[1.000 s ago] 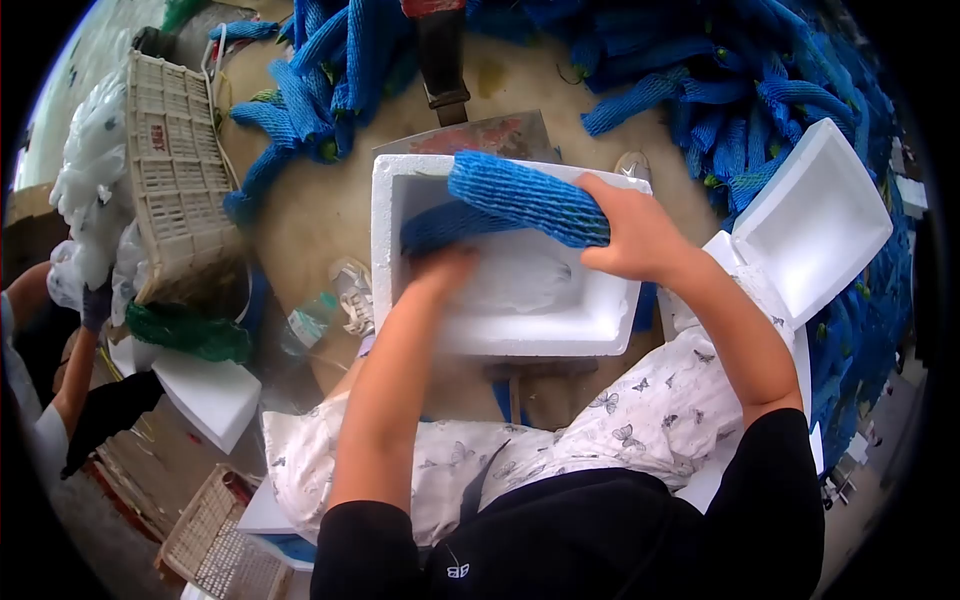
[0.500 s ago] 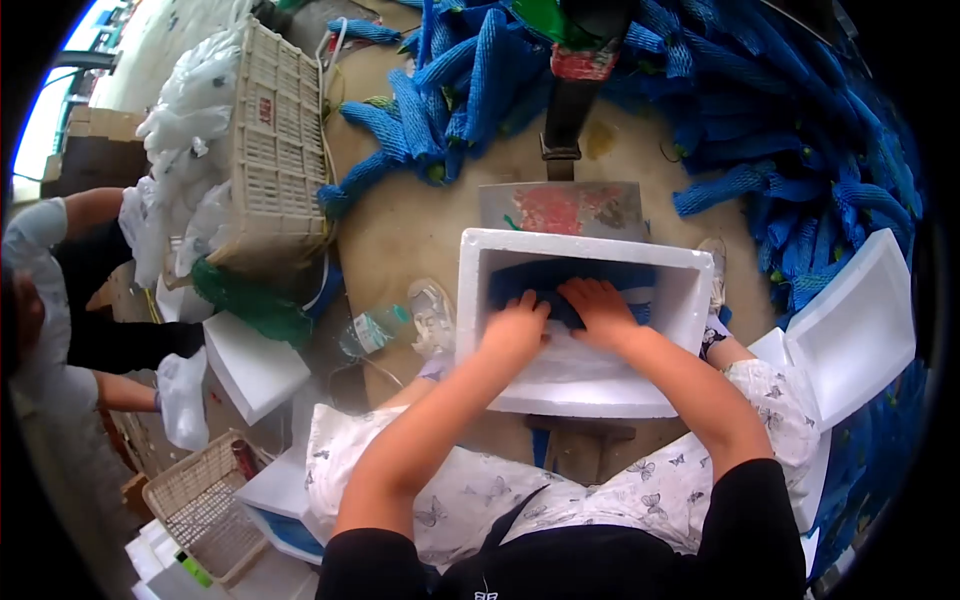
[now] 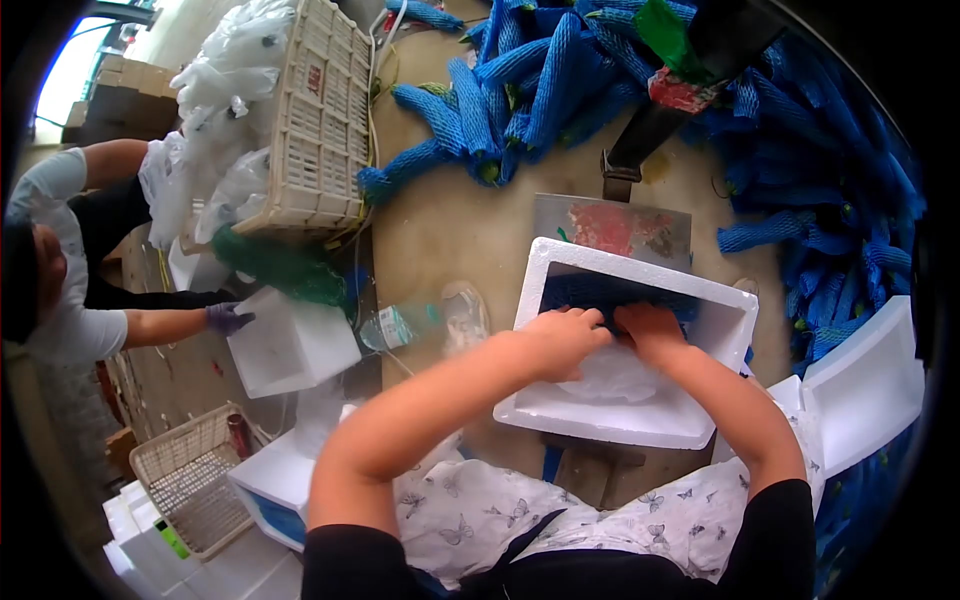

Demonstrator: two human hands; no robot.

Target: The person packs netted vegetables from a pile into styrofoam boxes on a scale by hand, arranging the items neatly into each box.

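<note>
A white foam box [image 3: 640,433] stands tilted in front of my lap, with blue net-sleeved produce [image 3: 605,288] along its far inner side. Clear plastic film [image 3: 615,375] lies in the near part of the box. Over the film, my left hand [image 3: 565,342] reaches in with its fingers bent together at the edge of the blue nets. Close beside it, my right hand [image 3: 652,335] curls its fingers down into the box. What the fingertips grip, if anything, is hidden.
Blue-sleeved long vegetables [image 3: 540,90] are heaped ahead and right. A foam lid [image 3: 865,385] leans at right. At left, a co-worker's gloved hand [image 3: 230,318] touches another foam box [image 3: 290,345]. A crate [image 3: 325,120] of plastic bags, a bottle [image 3: 395,327] and a basket [image 3: 190,480] stand nearby.
The view has shifted, so the box sits further right and more tilted. My hands have drawn closer together, the left from pressing to bent fingers. The co-worker's gloved hand now touches a foam box.
</note>
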